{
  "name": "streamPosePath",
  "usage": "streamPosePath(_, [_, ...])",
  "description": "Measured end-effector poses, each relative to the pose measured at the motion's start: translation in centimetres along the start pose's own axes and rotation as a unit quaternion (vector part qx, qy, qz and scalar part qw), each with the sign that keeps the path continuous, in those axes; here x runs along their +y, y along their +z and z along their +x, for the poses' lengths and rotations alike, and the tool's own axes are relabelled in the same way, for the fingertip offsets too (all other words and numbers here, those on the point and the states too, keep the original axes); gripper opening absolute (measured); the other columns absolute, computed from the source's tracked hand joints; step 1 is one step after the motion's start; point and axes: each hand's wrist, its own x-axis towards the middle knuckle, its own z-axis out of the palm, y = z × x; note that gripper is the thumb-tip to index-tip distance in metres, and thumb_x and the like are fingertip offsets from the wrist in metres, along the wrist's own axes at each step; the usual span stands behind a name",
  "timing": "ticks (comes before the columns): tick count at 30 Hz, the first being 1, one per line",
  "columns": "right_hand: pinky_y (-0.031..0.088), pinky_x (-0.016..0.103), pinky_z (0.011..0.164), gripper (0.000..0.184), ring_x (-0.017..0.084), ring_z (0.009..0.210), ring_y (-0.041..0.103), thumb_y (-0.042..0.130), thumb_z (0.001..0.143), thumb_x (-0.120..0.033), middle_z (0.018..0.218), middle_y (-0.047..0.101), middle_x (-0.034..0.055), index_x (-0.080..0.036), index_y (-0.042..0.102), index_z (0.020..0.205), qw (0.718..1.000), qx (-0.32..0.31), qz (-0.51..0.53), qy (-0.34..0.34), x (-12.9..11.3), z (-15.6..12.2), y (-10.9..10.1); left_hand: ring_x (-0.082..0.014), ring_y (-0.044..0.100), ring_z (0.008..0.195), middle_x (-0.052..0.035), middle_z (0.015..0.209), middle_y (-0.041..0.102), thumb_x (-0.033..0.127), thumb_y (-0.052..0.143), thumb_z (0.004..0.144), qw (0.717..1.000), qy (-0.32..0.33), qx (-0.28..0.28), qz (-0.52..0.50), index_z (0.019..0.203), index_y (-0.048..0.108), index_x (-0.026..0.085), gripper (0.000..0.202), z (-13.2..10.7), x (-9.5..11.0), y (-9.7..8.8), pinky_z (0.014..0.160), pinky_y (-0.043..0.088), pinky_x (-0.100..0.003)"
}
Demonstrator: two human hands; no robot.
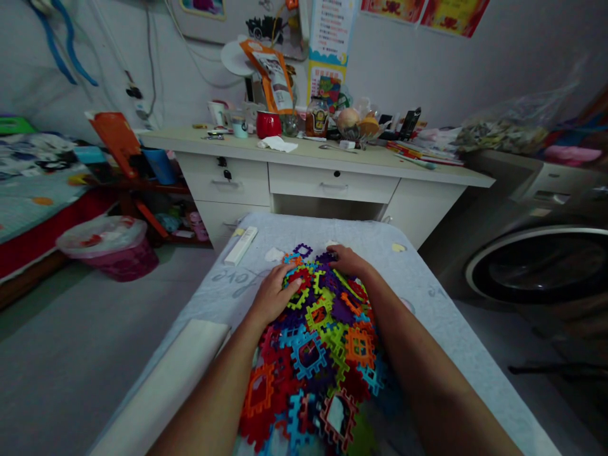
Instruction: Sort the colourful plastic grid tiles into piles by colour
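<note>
A heap of colourful plastic interlocking pieces [308, 354] with toothed edges lies on the cloth-covered table between my forearms. Many are square frames, among them a blue frame [308, 354], an orange lattice square [360, 346] and a brown frame [339, 418]. My left hand [278, 292] rests on the heap's far left side, thumb and fingers apart, touching red and lime pieces. At the far right end, my right hand [350, 261] has its thumb and forefinger around a purple interlocking piece [325, 257]. Its other fingers are partly hidden. A small purple frame [303, 250] lies flat just beyond.
On the table's left side are a white box-shaped bar [241, 246] and a long pale roll [190, 361]. Beyond stands a white desk [332, 183] with a red pot [268, 125], a jar [316, 117] and other items. A washing machine [536, 240] is at right, a pink bin [114, 253] at left.
</note>
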Motion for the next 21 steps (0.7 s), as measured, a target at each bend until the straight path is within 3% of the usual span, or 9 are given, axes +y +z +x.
streamPosePath(4, [0.046,0.034,0.099,0.051,0.024,0.109,0.062,0.065,0.071,-0.004,0.122,0.067,0.0127,-0.012,0.064,0.122,0.997,-0.029,0.047,-0.051,0.4,-0.1,0.7,-0.0245,0.054,0.122,-0.0083,0.129,0.06,0.043,0.053,0.09,1.0,-0.003,-0.001,0.005,0.127,0.057,0.023,0.042,0.0,0.2,-0.1,0.106,0.041,-0.044])
streamPosePath(11, [0.051,0.034,0.087,0.025,0.02,0.09,0.066,0.062,0.079,-0.02,0.098,0.074,0.0048,-0.017,0.074,0.101,0.981,-0.015,0.173,-0.09,1.1,-1.3,-0.8,-0.0248,0.055,0.122,-0.0079,0.129,0.061,0.042,0.054,0.09,1.0,0.001,0.003,0.012,0.125,0.059,0.024,0.04,0.0,0.4,-0.1,0.106,0.042,-0.044])
streamPosePath(15, [0.05,0.035,0.087,0.028,0.02,0.09,0.066,0.06,0.084,-0.034,0.098,0.074,0.0052,-0.018,0.074,0.101,0.969,-0.06,0.214,-0.109,0.8,-2.3,-2.7,-0.025,0.055,0.123,-0.0077,0.131,0.061,0.043,0.053,0.09,1.0,-0.001,0.005,0.01,0.126,0.058,0.024,0.04,0.0,0.4,-0.1,0.106,0.042,-0.045])
streamPosePath(21, [0.045,0.036,0.094,0.034,0.021,0.099,0.061,0.064,0.081,-0.049,0.104,0.07,0.0058,-0.019,0.075,0.092,0.963,-0.036,0.234,-0.124,1.1,-3.2,-4.3,-0.025,0.055,0.123,-0.0076,0.131,0.061,0.046,0.052,0.091,1.0,0.004,-0.001,0.009,0.127,0.058,0.023,0.043,0.0,0.2,-0.1,0.105,0.042,-0.044])
